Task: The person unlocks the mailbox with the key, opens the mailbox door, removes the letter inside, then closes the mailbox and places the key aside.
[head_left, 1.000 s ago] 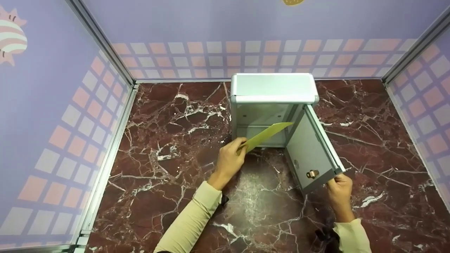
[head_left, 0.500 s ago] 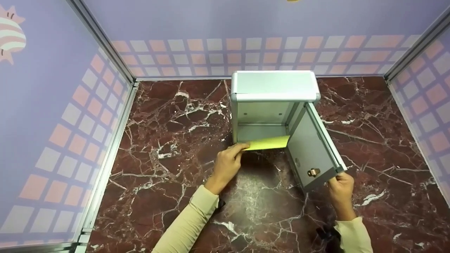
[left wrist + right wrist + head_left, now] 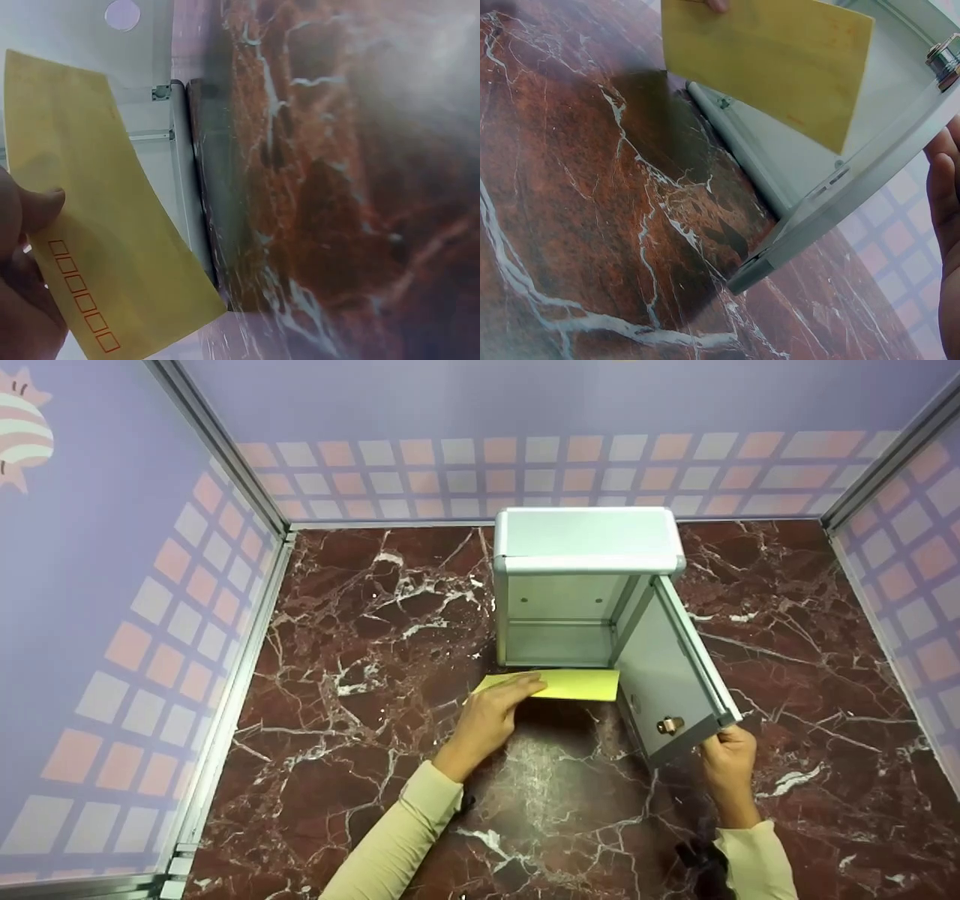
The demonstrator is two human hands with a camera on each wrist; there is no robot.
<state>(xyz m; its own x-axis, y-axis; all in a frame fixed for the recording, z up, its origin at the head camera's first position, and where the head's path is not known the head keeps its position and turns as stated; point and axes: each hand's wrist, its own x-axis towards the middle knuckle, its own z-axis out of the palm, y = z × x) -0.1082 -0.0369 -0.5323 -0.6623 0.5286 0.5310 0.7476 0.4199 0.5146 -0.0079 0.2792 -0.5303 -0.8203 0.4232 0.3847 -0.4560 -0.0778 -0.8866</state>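
Observation:
My left hand (image 3: 489, 721) pinches a yellow envelope (image 3: 577, 685), held just in front of the box's opening and above the floor. The left wrist view shows the thumb across the envelope (image 3: 112, 195), which has a row of red printed squares. A pale metal mailbox (image 3: 589, 534) stands with its door (image 3: 664, 675) swung out to the right. At the door's outer lower corner, my right hand (image 3: 729, 765) grips the edge with curled fingers. The right wrist view has part of that hand (image 3: 946, 187) behind the door. No contents show inside the box.
A brass-coloured lock (image 3: 670, 725) sticks out from the door's inner face. Dark red marbled surface (image 3: 360, 660) spreads around the box. Lilac walls with pink and white squares (image 3: 420, 480) enclose the back and both sides, with metal rails along the corners.
The envelope has swung from a slant pointing into the box to lying crosswise, and has come down and nearer, out of the opening. The right hand and door stay nearly still.

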